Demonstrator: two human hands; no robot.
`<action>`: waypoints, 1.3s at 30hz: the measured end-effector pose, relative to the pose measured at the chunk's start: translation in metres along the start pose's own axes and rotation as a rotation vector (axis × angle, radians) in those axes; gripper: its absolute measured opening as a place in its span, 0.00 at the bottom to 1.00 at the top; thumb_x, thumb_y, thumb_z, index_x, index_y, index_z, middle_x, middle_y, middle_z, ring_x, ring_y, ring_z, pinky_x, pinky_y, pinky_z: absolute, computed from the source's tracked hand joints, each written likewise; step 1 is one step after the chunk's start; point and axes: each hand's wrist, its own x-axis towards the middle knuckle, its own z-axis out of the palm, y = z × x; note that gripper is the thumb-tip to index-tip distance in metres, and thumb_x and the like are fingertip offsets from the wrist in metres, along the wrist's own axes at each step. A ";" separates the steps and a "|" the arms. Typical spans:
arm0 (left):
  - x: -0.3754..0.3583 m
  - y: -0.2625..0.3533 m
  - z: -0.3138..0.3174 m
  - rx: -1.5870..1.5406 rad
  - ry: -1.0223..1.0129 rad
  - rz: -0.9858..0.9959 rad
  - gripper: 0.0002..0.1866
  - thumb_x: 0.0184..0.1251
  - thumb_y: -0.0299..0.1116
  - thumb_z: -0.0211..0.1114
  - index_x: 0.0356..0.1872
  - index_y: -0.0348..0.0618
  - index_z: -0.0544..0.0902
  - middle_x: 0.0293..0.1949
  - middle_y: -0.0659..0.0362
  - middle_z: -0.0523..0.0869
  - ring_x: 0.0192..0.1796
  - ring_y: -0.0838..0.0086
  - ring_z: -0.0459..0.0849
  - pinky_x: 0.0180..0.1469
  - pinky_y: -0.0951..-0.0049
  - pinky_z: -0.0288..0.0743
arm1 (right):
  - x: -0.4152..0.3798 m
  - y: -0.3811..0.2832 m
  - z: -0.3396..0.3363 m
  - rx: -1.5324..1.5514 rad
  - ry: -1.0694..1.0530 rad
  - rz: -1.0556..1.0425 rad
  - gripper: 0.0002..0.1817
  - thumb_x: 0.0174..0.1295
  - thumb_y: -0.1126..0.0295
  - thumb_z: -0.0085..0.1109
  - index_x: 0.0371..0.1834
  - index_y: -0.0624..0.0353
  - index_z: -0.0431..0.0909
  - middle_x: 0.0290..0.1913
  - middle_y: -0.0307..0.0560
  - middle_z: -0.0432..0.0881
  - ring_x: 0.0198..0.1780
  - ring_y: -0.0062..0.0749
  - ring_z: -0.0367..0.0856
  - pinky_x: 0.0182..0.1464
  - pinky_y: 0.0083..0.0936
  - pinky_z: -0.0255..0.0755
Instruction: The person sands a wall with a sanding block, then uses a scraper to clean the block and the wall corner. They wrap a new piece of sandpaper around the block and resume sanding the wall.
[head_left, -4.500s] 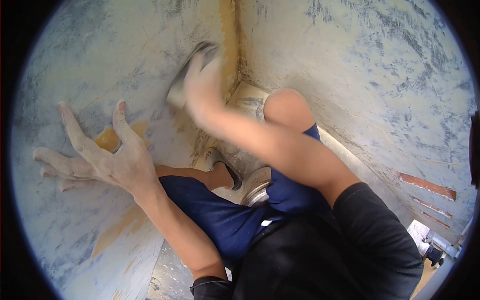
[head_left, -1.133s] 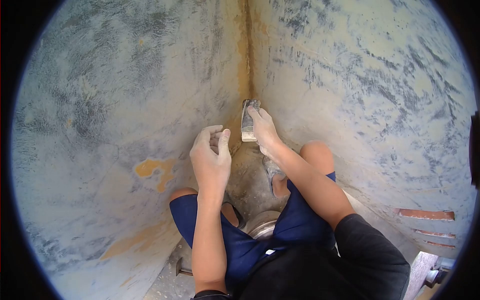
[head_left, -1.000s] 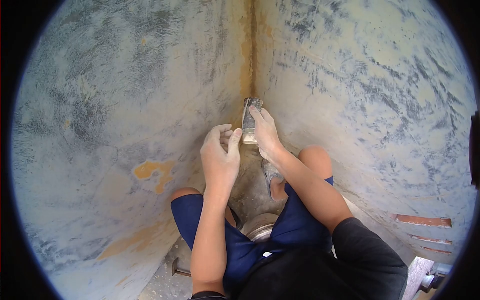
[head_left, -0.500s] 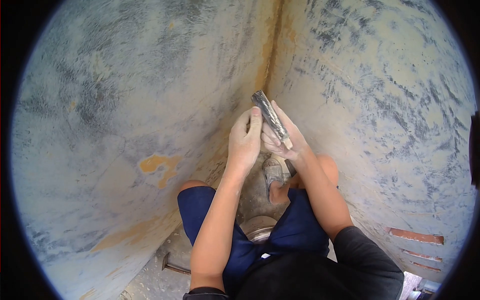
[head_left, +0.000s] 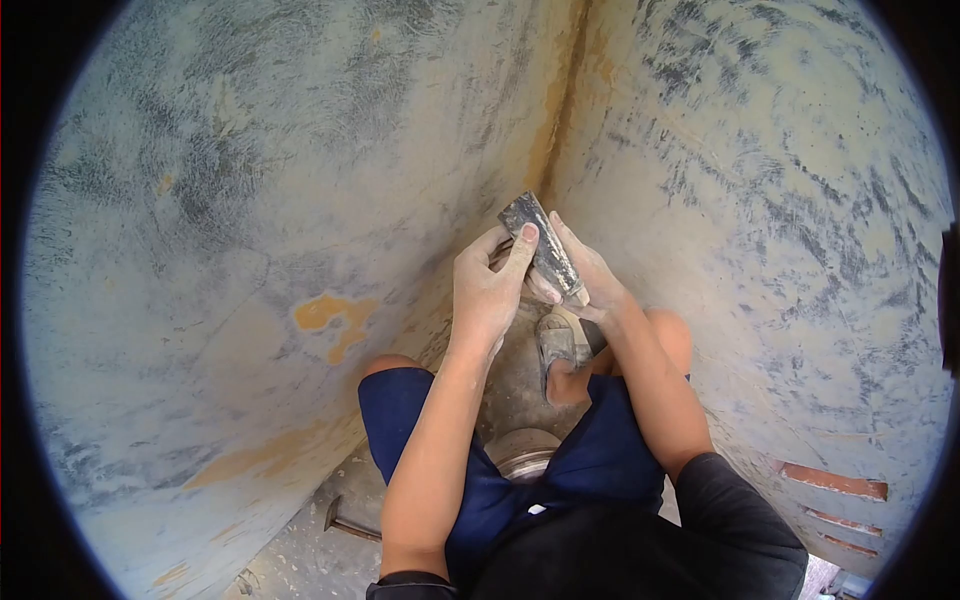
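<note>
Between my hands, in front of the corner where two walls meet, is a slim sanding block (head_left: 548,250). It looks like dark, dust-streaked abrasive paper around a pale core, which shows at the near end. My left hand (head_left: 486,290) pinches its left edge near the far end, thumb on top and fingers underneath. My right hand (head_left: 592,275) supports it from the right and below, the near end lying by the palm. Several right fingers are hidden behind the block. Pale dust coats both hands.
Patchy grey walls rise on the left (head_left: 240,260) and right (head_left: 800,220), close to both arms. A hammer-like tool (head_left: 345,524) lies on the floor at lower left. A round container (head_left: 523,452) stands between my legs. Slots (head_left: 835,480) cut the right wall low down.
The sanding block has turned so that more of its broad dark face shows. Both hands still hold it, and the view has shifted slightly.
</note>
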 end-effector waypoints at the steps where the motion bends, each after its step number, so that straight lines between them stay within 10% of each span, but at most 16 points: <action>1: 0.000 -0.002 -0.002 0.003 0.000 -0.003 0.22 0.75 0.40 0.67 0.52 0.26 0.84 0.45 0.52 0.89 0.47 0.76 0.85 0.54 0.75 0.77 | 0.001 0.002 -0.001 0.004 0.000 0.001 0.25 0.82 0.46 0.37 0.41 0.53 0.76 0.17 0.43 0.76 0.15 0.26 0.71 0.20 0.22 0.63; 12: -0.005 -0.008 -0.014 0.024 0.075 -0.099 0.22 0.76 0.42 0.66 0.53 0.27 0.82 0.46 0.54 0.87 0.49 0.77 0.82 0.56 0.75 0.74 | 0.008 0.006 -0.005 -0.031 0.057 0.072 0.24 0.80 0.46 0.44 0.53 0.56 0.79 0.37 0.38 0.85 0.35 0.19 0.84 0.34 0.21 0.79; 39: 0.014 -0.016 0.013 -0.155 0.070 0.006 0.17 0.82 0.39 0.57 0.54 0.33 0.77 0.45 0.56 0.85 0.46 0.80 0.82 0.49 0.77 0.77 | 0.007 -0.003 -0.014 0.145 0.047 -0.161 0.19 0.80 0.59 0.47 0.60 0.64 0.75 0.52 0.44 0.84 0.50 0.25 0.84 0.54 0.29 0.80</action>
